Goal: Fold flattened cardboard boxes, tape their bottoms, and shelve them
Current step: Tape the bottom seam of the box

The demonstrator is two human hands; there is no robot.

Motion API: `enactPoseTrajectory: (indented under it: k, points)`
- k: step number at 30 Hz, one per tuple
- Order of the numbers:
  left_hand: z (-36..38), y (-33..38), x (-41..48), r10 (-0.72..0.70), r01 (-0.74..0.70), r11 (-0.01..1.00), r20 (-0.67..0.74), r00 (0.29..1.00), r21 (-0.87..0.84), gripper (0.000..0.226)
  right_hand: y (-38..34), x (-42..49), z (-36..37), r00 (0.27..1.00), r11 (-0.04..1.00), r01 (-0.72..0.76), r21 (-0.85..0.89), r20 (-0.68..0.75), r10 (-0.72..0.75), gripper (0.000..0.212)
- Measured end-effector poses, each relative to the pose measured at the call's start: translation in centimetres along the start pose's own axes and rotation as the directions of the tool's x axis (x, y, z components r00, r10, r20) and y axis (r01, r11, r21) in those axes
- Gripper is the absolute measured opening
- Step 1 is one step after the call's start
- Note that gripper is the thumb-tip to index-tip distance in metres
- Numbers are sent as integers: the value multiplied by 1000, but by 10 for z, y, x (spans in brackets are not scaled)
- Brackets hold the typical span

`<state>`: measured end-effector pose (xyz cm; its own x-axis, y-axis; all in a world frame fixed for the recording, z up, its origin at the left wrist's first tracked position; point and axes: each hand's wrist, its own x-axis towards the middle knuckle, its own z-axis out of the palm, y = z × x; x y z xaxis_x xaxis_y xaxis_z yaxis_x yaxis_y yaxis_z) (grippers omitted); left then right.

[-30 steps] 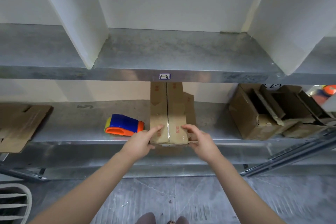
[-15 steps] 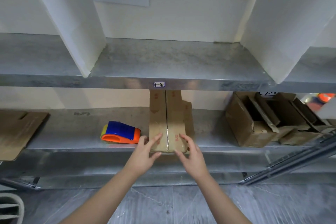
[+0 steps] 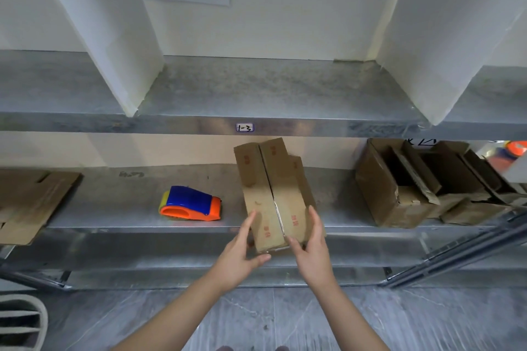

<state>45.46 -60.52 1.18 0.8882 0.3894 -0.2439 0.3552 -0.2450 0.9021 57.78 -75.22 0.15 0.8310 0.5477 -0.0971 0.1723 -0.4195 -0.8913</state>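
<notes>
Turning since half a second ago, the cardboard box (image 3: 271, 188) now lies slanted on the lower shelf (image 3: 114, 202), with its near end pulled past the shelf edge. The left hand (image 3: 242, 251) and right hand (image 3: 312, 248) grip this near end from both sides, fingers almost straight along the walls, thumbs at the near edge. A tape dispenser (image 3: 189, 205) lies left of the box, flattened cardboard (image 3: 28, 202) is far left, and open boxes (image 3: 399, 188) stand well apart on the right.

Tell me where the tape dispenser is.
Head view: the tape dispenser lies on the lower shelf, left of the middle box, right of flattened cardboard.
</notes>
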Motion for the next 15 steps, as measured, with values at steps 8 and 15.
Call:
enactPoseTrajectory:
  k: [8,15]
  points:
    - [-68,32,58,124,-53,933,-180,976,355,86,7,8,-39,985,986,-159,55,-59,162,74]
    - [-107,44,112,37,-17,907,-40,999,421,99,10,-7,-26,949,957,-230,177,-178,262,64]
